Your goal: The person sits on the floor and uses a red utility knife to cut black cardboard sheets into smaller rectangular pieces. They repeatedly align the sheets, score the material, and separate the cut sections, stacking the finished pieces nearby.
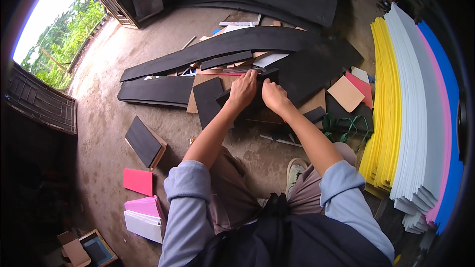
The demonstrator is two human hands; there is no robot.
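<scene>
A narrow black foam-like strip (pixel 224 98) lies slanted in front of me, over darker sheet pieces. My left hand (pixel 243 90) is closed on its middle, fingertips over the far edge. Close beside it, my right hand (pixel 273 94) is also closed, gripping near the strip's right end, where the fingers partly cover it. Beneath and left of the strip rests a black rectangular piece (pixel 208 96) on a brown board (pixel 193 103). To the right of my hands spreads a large black sheet (pixel 316 79).
Long curved black sheets (pixel 198 52) lie beyond scrap offcuts. Tall yellow sheets (pixel 383 118) and pale blue sheets (pixel 410 109) stand at right. Green straps (pixel 346 126) lie tangled nearby. On the left floor are a black-topped stack (pixel 143 141), a red block (pixel 138 181) and white pieces (pixel 143 225).
</scene>
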